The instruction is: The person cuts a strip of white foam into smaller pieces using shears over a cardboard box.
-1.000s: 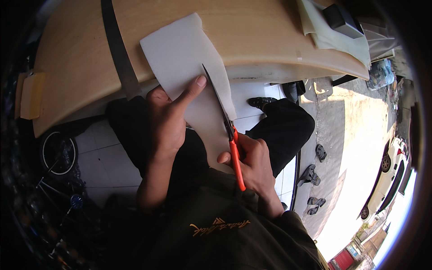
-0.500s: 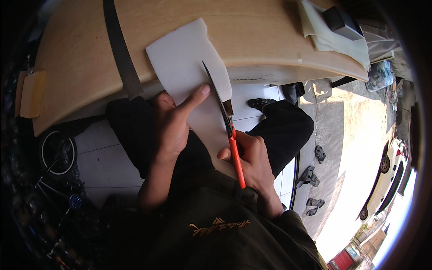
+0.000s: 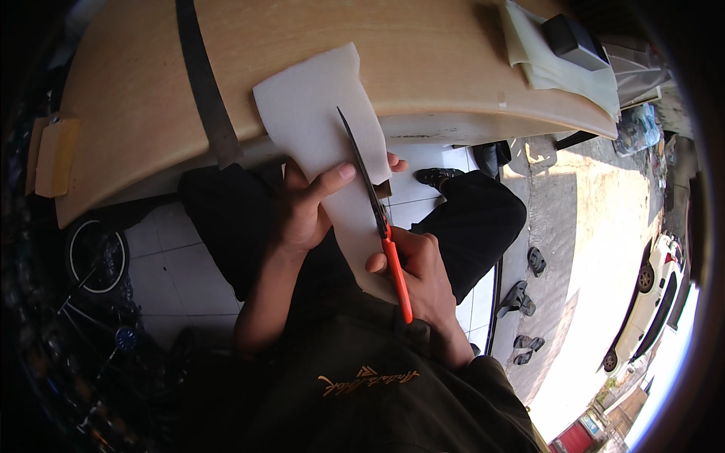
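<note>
A long strip of white sheet material [image 3: 313,106] runs from above the table edge down toward my lap. My left hand [image 3: 313,200] grips it from the left, thumb on top and other fingers underneath; some fingertips show beyond its right edge. In my right hand [image 3: 423,264] are scissors [image 3: 395,275] with orange-red handles and dark blades. One blade lies over the sheet, pointing up and away from me, while a short part of the other shows at the sheet's right edge. Part of that lower blade is hidden under the sheet.
The curved wooden table [image 3: 423,53] carries a dark strap [image 3: 204,90], a yellowish box [image 3: 57,158] at left, and pale sheets [image 3: 544,83] under a dark box [image 3: 574,41] at right. A bicycle wheel [image 3: 72,257] stands low left. Sandals [image 3: 517,298] lie on the ground at right.
The white sheet has shifted slightly down toward me and to the right. My left hand has moved right, and its fingertips now show past the sheet's right edge. The scissors have lowered slightly.
</note>
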Demonstrator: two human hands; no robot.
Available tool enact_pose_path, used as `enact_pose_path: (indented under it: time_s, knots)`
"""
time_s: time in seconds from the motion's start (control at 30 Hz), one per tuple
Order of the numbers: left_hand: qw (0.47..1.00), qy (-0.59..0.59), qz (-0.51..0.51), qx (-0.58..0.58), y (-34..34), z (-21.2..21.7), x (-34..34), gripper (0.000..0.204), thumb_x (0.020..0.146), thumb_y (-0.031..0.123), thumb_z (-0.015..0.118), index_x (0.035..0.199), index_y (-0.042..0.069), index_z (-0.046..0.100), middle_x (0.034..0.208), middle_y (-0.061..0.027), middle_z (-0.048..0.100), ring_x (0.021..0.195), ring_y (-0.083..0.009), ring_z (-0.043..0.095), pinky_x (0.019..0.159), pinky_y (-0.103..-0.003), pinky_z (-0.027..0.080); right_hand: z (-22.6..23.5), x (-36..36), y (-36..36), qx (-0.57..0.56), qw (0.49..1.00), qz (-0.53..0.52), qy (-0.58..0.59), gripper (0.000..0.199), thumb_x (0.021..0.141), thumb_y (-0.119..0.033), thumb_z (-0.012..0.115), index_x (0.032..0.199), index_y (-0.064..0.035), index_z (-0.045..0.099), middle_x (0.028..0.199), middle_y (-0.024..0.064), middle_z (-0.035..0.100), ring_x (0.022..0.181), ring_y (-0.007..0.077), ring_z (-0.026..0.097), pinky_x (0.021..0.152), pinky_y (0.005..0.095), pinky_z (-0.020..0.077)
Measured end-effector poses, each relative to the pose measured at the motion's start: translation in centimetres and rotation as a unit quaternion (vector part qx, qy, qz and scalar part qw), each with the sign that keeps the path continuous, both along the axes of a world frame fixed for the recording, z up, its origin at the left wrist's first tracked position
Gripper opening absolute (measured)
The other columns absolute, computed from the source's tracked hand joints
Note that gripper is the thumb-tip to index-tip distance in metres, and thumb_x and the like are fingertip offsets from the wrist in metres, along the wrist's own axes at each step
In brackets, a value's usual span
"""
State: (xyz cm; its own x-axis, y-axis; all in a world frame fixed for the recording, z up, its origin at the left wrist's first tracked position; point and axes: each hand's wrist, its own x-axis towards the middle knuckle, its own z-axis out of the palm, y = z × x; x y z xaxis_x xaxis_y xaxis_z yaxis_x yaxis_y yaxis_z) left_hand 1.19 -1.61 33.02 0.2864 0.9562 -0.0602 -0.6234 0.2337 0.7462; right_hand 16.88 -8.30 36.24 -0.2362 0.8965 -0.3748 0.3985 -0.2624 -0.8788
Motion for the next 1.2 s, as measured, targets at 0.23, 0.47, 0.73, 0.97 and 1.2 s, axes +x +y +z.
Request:
enact_pose_path:
  time_s: [0.23, 0.47, 0.73, 0.97, 1.2]
  knots:
    - [0.999, -0.028, -0.008, 0.02, -0.2, -0.9, 0.5, 0.047, 0.078, 0.014, 0.047, 0.117, -0.012, 0.044, 0.112, -0.0275, 0.055, 0.106, -0.0402, 0.055, 0.099, -0.052, 0.038, -0.3, 0.2, 0.3, 0.013, 0.999, 0.035, -0.011, 0.066, 0.076, -0.064, 0.056, 0.076, 0.0023, 0.054, 0.054, 0.0155, 0.048, 0.052, 0.0361, 0.047, 0.052, 0.0392, 0.0386]
    - [0.998, -0.055, -0.03, -0.012, -0.7, -0.7, 0.5, 0.048, 0.078, 0.014, 0.047, 0.12, -0.01, 0.043, 0.11, -0.0283, 0.055, 0.105, -0.0412, 0.055, 0.096, -0.053, 0.04, 0.4, -0.3, 0.5, -0.003, 1.0, 0.008, 0.006, 0.052, 0.078, -0.048, 0.064, 0.079, 0.0035, 0.057, 0.054, 0.0149, 0.049, 0.048, 0.0327, 0.044, 0.051, 0.0371, 0.0384]
    - [0.998, -0.058, -0.038, -0.002, -1.0, -1.0, 0.4, 0.046, 0.078, 0.015, 0.048, 0.118, -0.007, 0.043, 0.103, -0.0226, 0.056, 0.097, -0.0385, 0.059, 0.088, -0.05, 0.048, 0.1, -0.7, 0.0, -0.003, 1.0, -0.015, 0.023, 0.048, 0.077, -0.043, 0.068, 0.077, 0.0041, 0.058, 0.054, 0.0155, 0.05, 0.047, 0.0291, 0.045, 0.051, 0.0367, 0.0391]
    - [0.998, -0.05, -0.038, 0.007, -1.5, 0.3, 1.3, 0.056, 0.075, 0.019, 0.052, 0.122, -0.007, 0.038, 0.102, -0.0242, 0.056, 0.095, -0.0377, 0.06, 0.083, -0.05, 0.05, -0.2, -0.4, -0.2, 0.029, 0.997, -0.001, 0.068, 0.071, 0.072, -0.066, 0.058, 0.075, 0.0043, 0.054, 0.056, 0.0152, 0.051, 0.051, 0.0314, 0.05, 0.054, 0.0375, 0.0415]
    - [0.996, -0.084, -0.037, 0.002, -1.6, -0.8, 1.4, 0.036, 0.076, 0.012, 0.055, 0.108, -0.003, 0.047, 0.087, -0.0133, 0.058, 0.081, -0.0249, 0.06, 0.076, -0.04, 0.05, -0.1, -0.7, -0.3, 0.007, 0.999, -0.02, 0.041, 0.067, 0.077, -0.062, 0.057, 0.074, 0.0041, 0.052, 0.053, 0.0152, 0.048, 0.047, 0.0286, 0.044, 0.05, 0.0348, 0.0399]
